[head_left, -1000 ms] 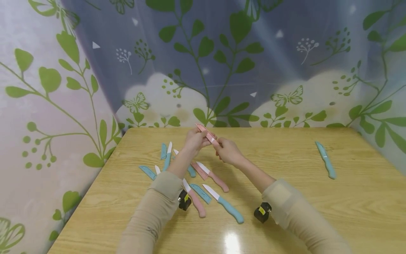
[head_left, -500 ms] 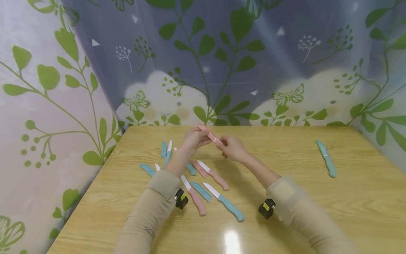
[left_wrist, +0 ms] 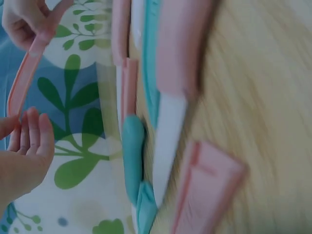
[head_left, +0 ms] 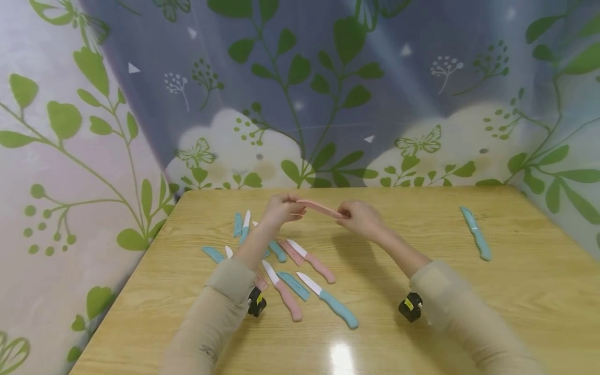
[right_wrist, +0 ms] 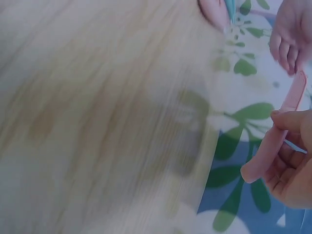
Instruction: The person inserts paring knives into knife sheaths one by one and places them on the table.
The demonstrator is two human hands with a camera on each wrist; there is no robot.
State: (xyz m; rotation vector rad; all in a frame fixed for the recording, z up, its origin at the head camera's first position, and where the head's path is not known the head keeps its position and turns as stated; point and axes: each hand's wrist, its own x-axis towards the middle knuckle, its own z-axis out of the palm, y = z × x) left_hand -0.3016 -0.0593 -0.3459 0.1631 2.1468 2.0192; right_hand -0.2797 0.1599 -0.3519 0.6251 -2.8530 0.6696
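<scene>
Left beige long fabric sleeve: small dark marking on forearm, broad cuff. Right beige long fabric sleeve: matching cuff. Left black boxy device and matching right device, each with yellow patch.

Your wood-grained table, well strewn

Left of the middle lie a pink-handled knife just beside a blue sheath, a blue-handled knife and a pink sheath farther from you, among other knives and sheaths. One sheathed blue knife lies well apart on your right.
</scene>
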